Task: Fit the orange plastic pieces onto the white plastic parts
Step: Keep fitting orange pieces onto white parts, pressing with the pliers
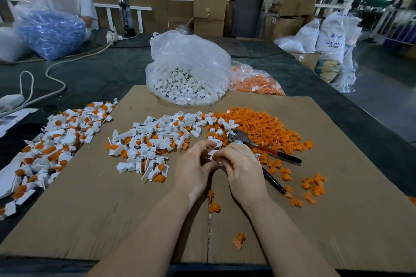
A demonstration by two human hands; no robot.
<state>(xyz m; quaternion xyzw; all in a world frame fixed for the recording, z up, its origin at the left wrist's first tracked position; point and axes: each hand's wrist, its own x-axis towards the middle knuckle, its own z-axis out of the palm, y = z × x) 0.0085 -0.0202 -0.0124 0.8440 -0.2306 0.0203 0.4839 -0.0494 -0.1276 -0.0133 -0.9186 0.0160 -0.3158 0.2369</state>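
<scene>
Both hands, left hand (193,164) and right hand (238,164), pinch one white part (212,155), orange probably inside. Assembled pile (56,141) sizeable; loose orange pieces (258,126) and bagged white parts (186,87) remain.

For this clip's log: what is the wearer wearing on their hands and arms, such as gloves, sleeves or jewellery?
Nothing shows. The left hand and right hand are bare, with no gloves. No ring, watch or bracelet is visible on the sides facing the camera. Both forearms are uncovered all the way down to the bottom edge of the picture, so no sleeve comes into view.
</scene>
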